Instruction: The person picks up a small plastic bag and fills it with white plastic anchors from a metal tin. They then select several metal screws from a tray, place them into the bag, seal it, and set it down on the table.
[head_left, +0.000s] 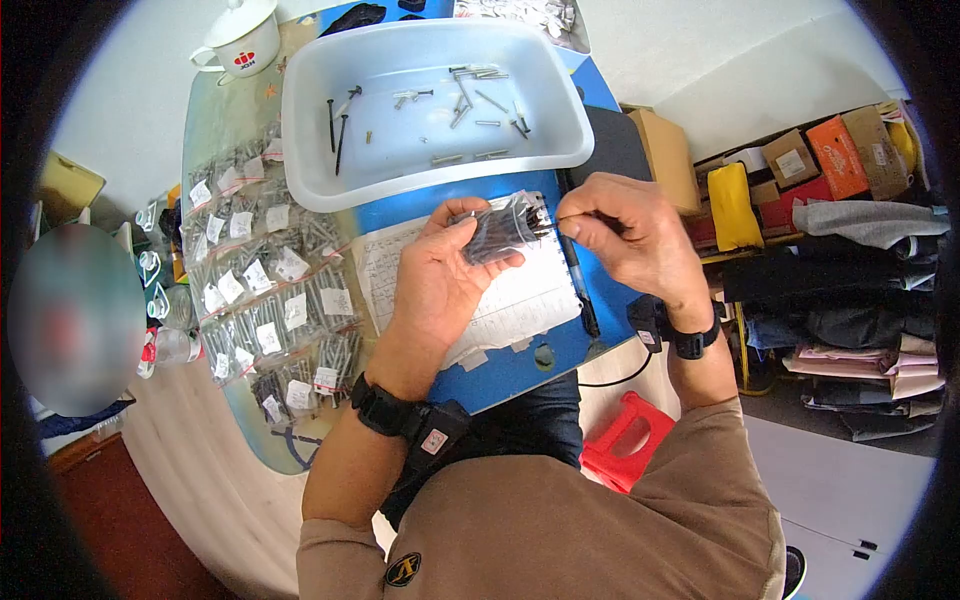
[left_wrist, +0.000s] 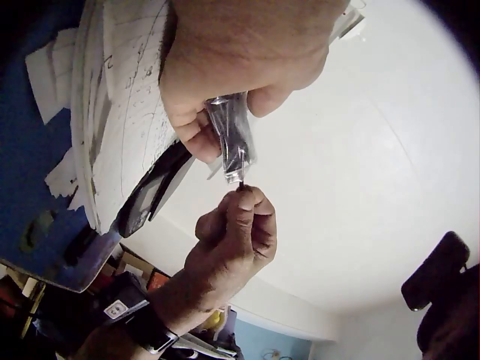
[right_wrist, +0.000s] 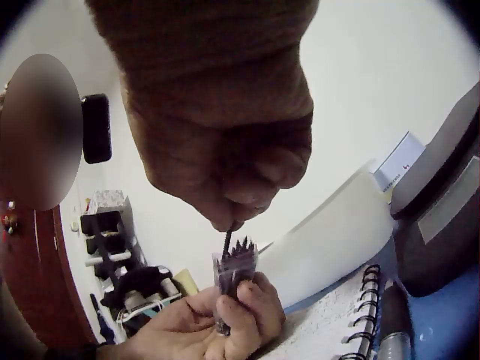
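Note:
My left hand (head_left: 445, 270) grips a small clear bag of black screws (head_left: 503, 229) over a spiral notebook (head_left: 520, 295). The same bag (left_wrist: 234, 137) shows in the left wrist view and the bag (right_wrist: 234, 279) in the right wrist view, its mouth open with screw tips sticking out. My right hand (head_left: 620, 232) pinches one black screw (right_wrist: 227, 241) at the bag's mouth, seen also as the right hand (left_wrist: 238, 225) just under the bag.
A white plastic tub (head_left: 430, 105) with several loose screws and bolts sits beyond the notebook. Many labelled bags of screws (head_left: 270, 290) lie to the left. A mug (head_left: 240, 42) stands at the far left corner. A red stool (head_left: 622, 440) is below.

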